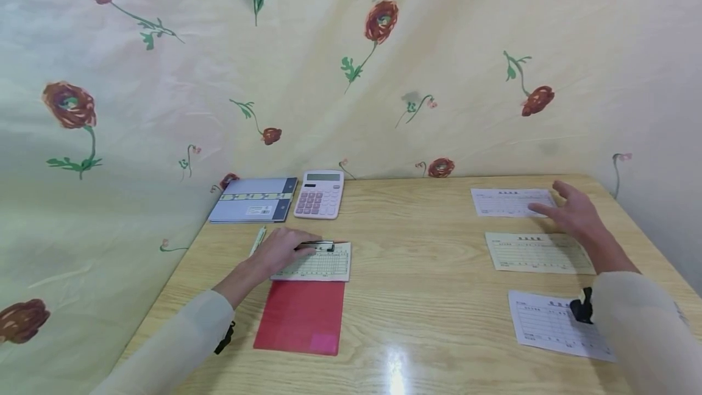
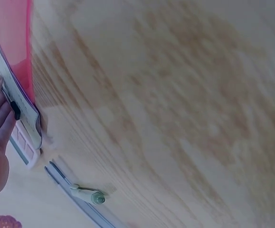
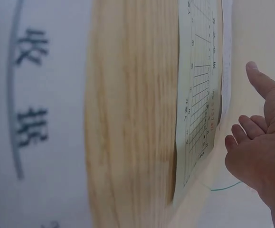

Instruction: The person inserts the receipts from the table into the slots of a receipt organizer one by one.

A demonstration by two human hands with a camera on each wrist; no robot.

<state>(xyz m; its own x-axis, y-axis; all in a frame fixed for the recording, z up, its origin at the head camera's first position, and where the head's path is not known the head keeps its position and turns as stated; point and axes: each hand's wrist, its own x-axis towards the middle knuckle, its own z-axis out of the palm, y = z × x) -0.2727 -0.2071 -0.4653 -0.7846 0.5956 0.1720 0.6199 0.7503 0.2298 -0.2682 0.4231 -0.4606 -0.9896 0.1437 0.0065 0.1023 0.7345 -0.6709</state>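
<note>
In the head view, my left hand (image 1: pixel 281 250) is at the metal clip (image 1: pixel 328 246) with black ends, atop a red clipboard (image 1: pixel 301 316). Its thumb and fingers pinch the clip from either side, as the left wrist view also shows. A stack of printed receipt slips (image 1: pixel 329 267) lies at the board's upper part, under the clip. My right hand (image 1: pixel 577 212) is over the far white receipt slip (image 1: pixel 493 202), thumb and fingers spread and holding nothing. Nearer lie a pale green receipt slip (image 1: pixel 526 252) and another white receipt slip (image 1: pixel 548 325), partly behind the right sleeve.
At the back left of the wooden table (image 1: pixel 417 273) are a grey-blue notebook (image 1: pixel 247 206) and a pink calculator (image 1: pixel 320 194). A pale green pen (image 1: pixel 258 239) lies beside the left hand. Flower-patterned cloth (image 1: pixel 329 78) hangs behind the table's far edge.
</note>
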